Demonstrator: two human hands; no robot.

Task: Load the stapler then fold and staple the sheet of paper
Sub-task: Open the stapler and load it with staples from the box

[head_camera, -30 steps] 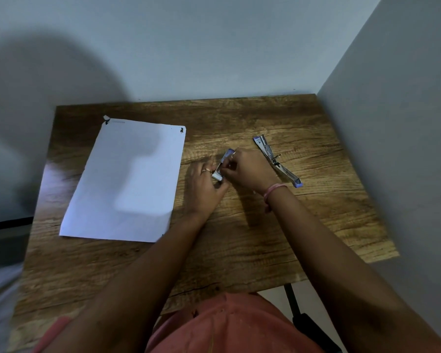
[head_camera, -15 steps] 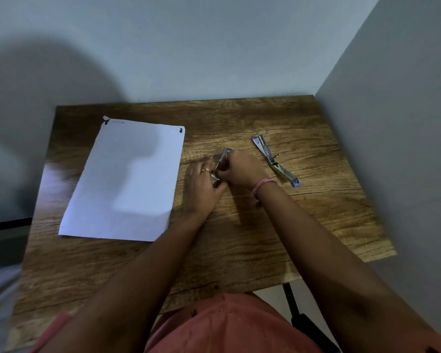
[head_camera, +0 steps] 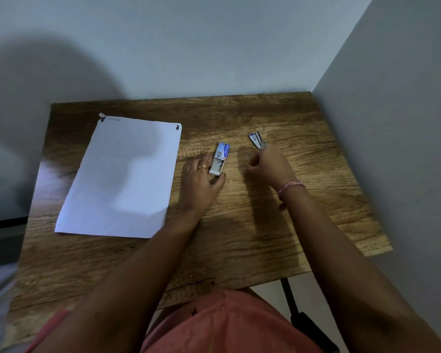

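Note:
A small blue and white staple box point(head_camera: 220, 159) lies on the wooden table point(head_camera: 239, 238), its inner tray slid out toward me. My left hand point(head_camera: 201, 179) holds the box between fingers and thumb. An open metal stapler point(head_camera: 257, 140) lies further right; only its far end shows. My right hand point(head_camera: 270, 166) covers its near part with curled, pinched fingers, and whether they hold anything is hidden. The white sheet of paper point(head_camera: 122, 177) lies flat at the left, untouched.
Walls close off the table at the back and along the right side point(head_camera: 392, 123). The table's front edge is close to my body, and a black table leg point(head_camera: 290, 301) shows beneath it.
My hands were together on the staple box. The right hand has now left it and moved right to the stapler. The box lies flat under my left hand with its tray out.

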